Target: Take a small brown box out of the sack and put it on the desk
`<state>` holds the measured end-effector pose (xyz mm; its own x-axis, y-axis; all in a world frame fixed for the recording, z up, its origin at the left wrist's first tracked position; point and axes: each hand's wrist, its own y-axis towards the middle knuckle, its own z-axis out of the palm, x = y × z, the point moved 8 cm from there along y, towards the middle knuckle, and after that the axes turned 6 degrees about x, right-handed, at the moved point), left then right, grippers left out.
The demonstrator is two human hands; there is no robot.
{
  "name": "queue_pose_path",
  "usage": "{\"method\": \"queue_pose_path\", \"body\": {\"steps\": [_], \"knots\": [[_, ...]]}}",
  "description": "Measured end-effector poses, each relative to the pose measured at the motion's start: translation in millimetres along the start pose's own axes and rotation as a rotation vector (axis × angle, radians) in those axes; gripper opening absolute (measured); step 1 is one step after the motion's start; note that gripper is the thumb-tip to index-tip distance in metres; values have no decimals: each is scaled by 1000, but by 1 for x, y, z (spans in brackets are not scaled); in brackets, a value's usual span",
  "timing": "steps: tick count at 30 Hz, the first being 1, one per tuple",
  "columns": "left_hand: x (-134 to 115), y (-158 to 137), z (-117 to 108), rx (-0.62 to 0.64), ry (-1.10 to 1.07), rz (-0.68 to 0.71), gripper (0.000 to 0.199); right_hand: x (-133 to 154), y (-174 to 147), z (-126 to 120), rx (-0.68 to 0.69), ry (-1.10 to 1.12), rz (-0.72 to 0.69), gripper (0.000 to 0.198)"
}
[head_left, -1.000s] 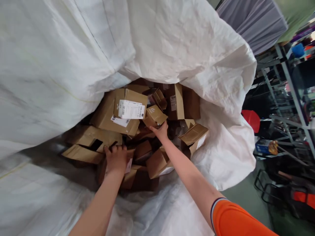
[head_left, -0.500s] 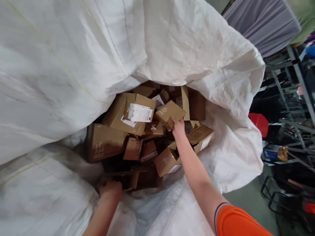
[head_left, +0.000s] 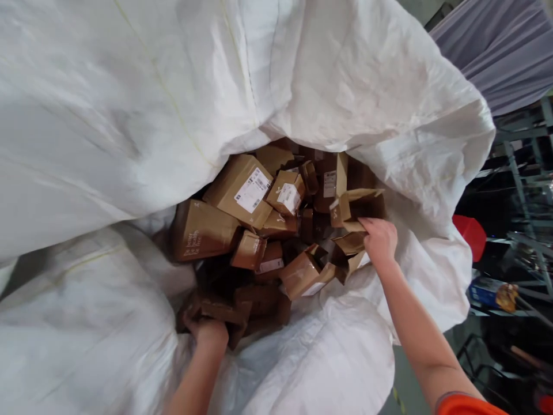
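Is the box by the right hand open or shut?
Open. The box by the right hand has its flaps sticking out, and you can see the dark inside.

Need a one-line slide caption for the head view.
Both hands reach into a white bulk sack of cardboard boxes: left hand grips one, right hand another.

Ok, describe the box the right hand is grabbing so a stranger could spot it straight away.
Look into the big white woven sack, at the heap of brown cardboard boxes. At the heap's right edge, against the sack wall, the right hand touches an open box. Unlike its closed, labelled neighbours, its flaps gape and its inside shows.
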<state>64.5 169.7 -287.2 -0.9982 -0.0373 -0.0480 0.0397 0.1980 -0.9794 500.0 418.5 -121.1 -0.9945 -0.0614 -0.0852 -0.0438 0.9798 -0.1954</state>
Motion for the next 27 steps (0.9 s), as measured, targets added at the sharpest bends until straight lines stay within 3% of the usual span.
{"method": "queue_pose_path", "body": {"steps": [5,8,10,13,16,18,20,23,25,27], "knots": [[-15,-12,-16,-45,-1,28,39,-17,-25,6,-192,67,-39,44],[-29,-19,-35,-76,-41,88,26,-11,-39,0,-331,261,-16,39],[-39,-23,-51,-94,-85,151,21,0,-43,-1,-351,454,23,37],[-54,-28,-85,-189,-275,282,42,35,-37,10,-192,854,-27,29],[-62,-39,-122,-259,-989,504,80,85,-30,31,73,1293,-130,18],[-70,-47,-132,-119,-1472,636,101,118,-28,43,227,1531,-156,21],[-79,-59,-136,48,-1699,713,109,147,-30,53,371,1680,-178,25],[-73,-70,-136,134,-1809,722,107,177,-32,58,534,1700,-257,25],[-64,-70,-124,244,-1745,690,108,184,-29,58,568,1531,-333,14],[-55,-65,-104,380,-1579,669,116,180,-19,64,537,1241,-355,22]]}}
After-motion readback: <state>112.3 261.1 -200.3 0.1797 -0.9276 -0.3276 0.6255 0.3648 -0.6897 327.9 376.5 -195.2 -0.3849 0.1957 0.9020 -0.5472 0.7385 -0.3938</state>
